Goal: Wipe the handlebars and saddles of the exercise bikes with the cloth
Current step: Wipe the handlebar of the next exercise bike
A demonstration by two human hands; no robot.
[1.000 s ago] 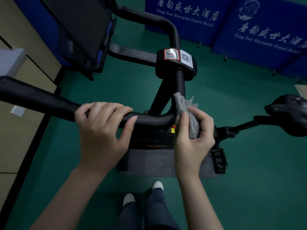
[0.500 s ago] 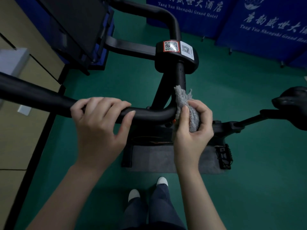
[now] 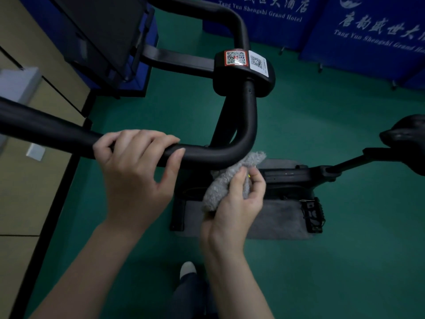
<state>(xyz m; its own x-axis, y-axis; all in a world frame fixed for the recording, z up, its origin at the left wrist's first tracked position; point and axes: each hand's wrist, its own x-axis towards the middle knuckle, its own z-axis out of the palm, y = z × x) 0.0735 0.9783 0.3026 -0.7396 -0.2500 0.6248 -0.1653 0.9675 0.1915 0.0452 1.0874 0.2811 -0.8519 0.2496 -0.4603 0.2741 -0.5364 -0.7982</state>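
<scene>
A black exercise bike stands below me. Its near handlebar [image 3: 57, 132] runs from the left edge to a curved bend under the stem. My left hand [image 3: 135, 166] grips this bar, fingers curled over the top. My right hand [image 3: 236, 203] holds a grey fluffy cloth [image 3: 227, 178] bunched in its fingers, and the cloth's top touches the underside of the bend. The black saddle [image 3: 404, 143] shows at the right edge, partly cut off.
A hub with QR stickers [image 3: 243, 63] tops the stem, and a far handlebar [image 3: 213, 14] loops behind it. A dark screen [image 3: 96, 31] sits upper left. Blue hotel banners [image 3: 368, 26] line the back. A pedal [image 3: 312, 212] and a grey mat [image 3: 276, 217] lie on the green floor.
My right hand with the cloth has dropped from the side of the stem to beneath the handlebar's bend. My left hand keeps its grip on the bar.
</scene>
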